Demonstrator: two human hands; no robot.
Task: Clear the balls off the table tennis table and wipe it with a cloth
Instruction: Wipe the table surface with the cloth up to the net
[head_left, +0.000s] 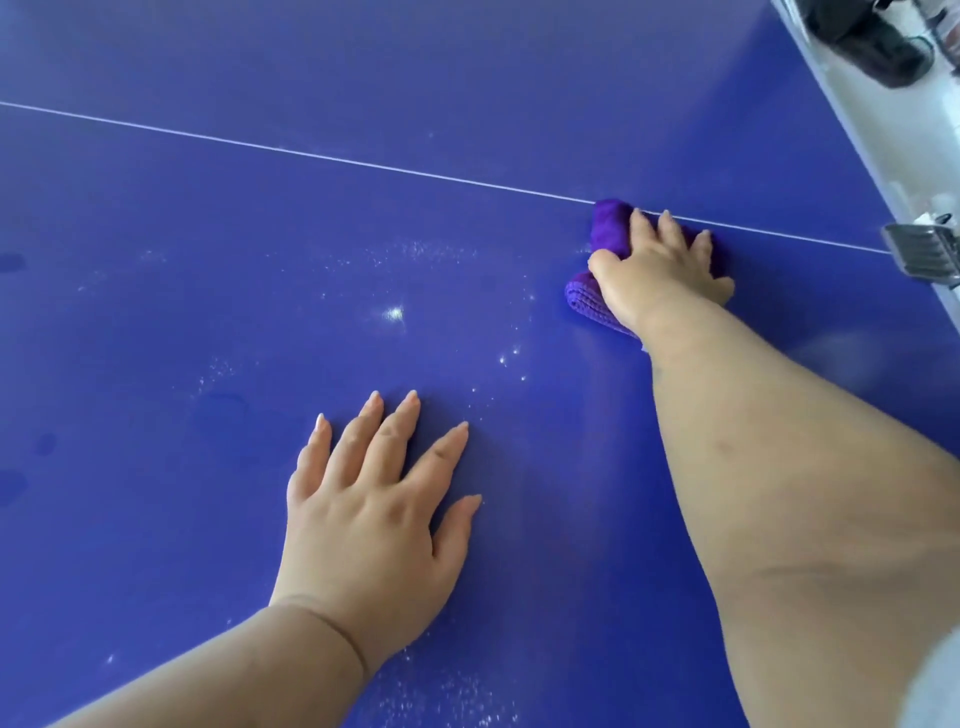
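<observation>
The right hand (662, 270) is pressing the cloth (605, 260) flat-fingered to wipe the table (260, 208), while the left hand (371, 514), splayed and holding nothing, is bracing.

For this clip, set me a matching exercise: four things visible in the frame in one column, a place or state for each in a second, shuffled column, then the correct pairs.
Column 1
1. left hand
2. right hand
3. purple cloth
4. white line

Column 2
A. folded up, lying partly under a hand
B. runs across the blue table from left to right
C. flat on the table, fingers spread, holding nothing
D. far out near the line, pressing down on the cloth

Pairs: 1-C, 2-D, 3-A, 4-B
</observation>
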